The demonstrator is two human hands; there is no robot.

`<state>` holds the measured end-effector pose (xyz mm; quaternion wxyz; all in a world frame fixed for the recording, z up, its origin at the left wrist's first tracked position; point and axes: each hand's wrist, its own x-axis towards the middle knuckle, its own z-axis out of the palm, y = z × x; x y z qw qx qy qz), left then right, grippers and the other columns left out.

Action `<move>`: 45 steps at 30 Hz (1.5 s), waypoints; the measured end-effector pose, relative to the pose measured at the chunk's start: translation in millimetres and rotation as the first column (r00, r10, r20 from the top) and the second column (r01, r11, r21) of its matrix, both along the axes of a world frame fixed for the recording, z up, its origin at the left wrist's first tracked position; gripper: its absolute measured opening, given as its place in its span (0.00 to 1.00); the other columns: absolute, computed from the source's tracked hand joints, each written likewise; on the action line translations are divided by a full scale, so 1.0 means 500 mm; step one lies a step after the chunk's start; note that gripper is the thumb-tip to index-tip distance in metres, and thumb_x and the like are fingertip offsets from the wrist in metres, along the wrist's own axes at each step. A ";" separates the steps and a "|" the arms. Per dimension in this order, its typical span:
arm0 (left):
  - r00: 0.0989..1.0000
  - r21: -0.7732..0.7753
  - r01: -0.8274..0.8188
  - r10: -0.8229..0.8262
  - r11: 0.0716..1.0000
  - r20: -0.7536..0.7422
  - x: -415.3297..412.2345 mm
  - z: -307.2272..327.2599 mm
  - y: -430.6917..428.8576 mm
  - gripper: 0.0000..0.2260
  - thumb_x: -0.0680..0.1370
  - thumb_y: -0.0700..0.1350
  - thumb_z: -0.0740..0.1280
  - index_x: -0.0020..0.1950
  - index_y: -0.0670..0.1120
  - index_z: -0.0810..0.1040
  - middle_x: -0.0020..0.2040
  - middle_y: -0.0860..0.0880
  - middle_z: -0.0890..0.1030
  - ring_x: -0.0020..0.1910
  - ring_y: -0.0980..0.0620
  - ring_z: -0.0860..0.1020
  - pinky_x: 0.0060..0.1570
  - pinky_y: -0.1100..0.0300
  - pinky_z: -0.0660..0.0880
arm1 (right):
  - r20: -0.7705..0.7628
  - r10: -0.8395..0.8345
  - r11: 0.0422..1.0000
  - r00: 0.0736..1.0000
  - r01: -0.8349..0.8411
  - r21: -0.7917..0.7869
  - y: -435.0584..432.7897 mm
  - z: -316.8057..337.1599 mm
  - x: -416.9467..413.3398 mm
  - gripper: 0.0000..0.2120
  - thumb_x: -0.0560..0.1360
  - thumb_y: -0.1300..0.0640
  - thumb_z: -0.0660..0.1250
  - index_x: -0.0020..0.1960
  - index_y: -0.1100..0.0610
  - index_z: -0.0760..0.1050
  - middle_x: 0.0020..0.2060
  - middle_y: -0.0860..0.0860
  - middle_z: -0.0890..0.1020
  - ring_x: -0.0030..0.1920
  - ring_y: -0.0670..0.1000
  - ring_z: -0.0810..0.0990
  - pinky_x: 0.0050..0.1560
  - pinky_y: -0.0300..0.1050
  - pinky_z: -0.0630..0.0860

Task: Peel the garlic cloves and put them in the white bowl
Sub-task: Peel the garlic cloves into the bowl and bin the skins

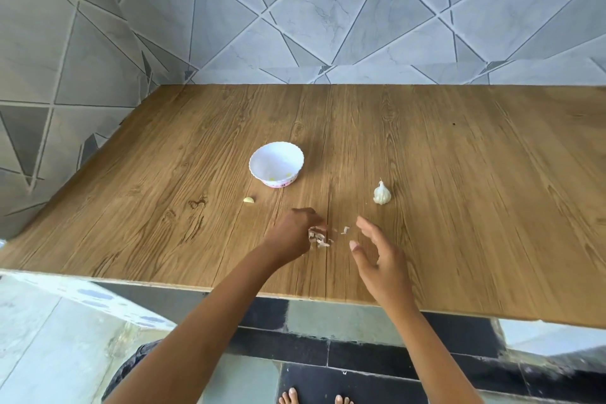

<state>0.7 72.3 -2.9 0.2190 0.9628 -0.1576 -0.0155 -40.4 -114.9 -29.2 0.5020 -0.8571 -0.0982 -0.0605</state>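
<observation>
A white scalloped bowl (276, 163) stands on the wooden table, with small pale yellow bits at its bottom. A single peeled clove (249, 200) lies on the table just left of and below the bowl. A whole garlic bulb (381, 194) sits to the right. My left hand (292, 233) has its fingers curled over a small heap of garlic skins (318, 237) on the table. My right hand (377, 256) hovers to the right of the skins, fingers spread and holding nothing. One loose scrap of skin (345, 230) lies between the hands.
The wooden table (459, 190) meets a tiled wall at the back and on the left. Its front edge runs below my forearms, with a tiled floor and bare feet (314, 398) beneath.
</observation>
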 end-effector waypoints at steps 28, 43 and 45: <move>0.968 0.142 0.030 -0.064 0.989 0.242 -0.102 -0.024 0.039 0.12 0.67 0.34 0.76 0.47 0.45 0.84 0.46 0.47 0.84 0.37 0.50 0.83 0.31 0.57 0.81 | -0.427 0.176 0.775 0.887 0.143 0.615 0.033 0.038 0.008 0.12 0.78 0.59 0.63 0.61 0.52 0.75 0.56 0.49 0.81 0.59 0.46 0.78 0.62 0.42 0.73; 0.993 0.011 0.113 -0.112 0.994 -0.033 -0.036 0.092 -0.063 0.18 0.73 0.35 0.62 0.55 0.52 0.83 0.49 0.51 0.85 0.45 0.51 0.81 0.45 0.54 0.77 | -0.723 0.387 0.122 0.573 0.745 0.656 0.095 0.111 0.035 0.17 0.78 0.63 0.56 0.32 0.62 0.74 0.25 0.54 0.78 0.33 0.50 0.75 0.35 0.39 0.72; 0.994 0.085 0.102 -0.104 0.991 0.026 -0.031 0.094 -0.068 0.17 0.73 0.35 0.64 0.56 0.51 0.82 0.48 0.49 0.85 0.45 0.48 0.81 0.44 0.52 0.77 | -0.740 0.371 0.104 0.561 0.767 0.633 0.100 0.110 0.036 0.11 0.77 0.65 0.57 0.37 0.61 0.72 0.24 0.53 0.77 0.30 0.48 0.74 0.30 0.37 0.72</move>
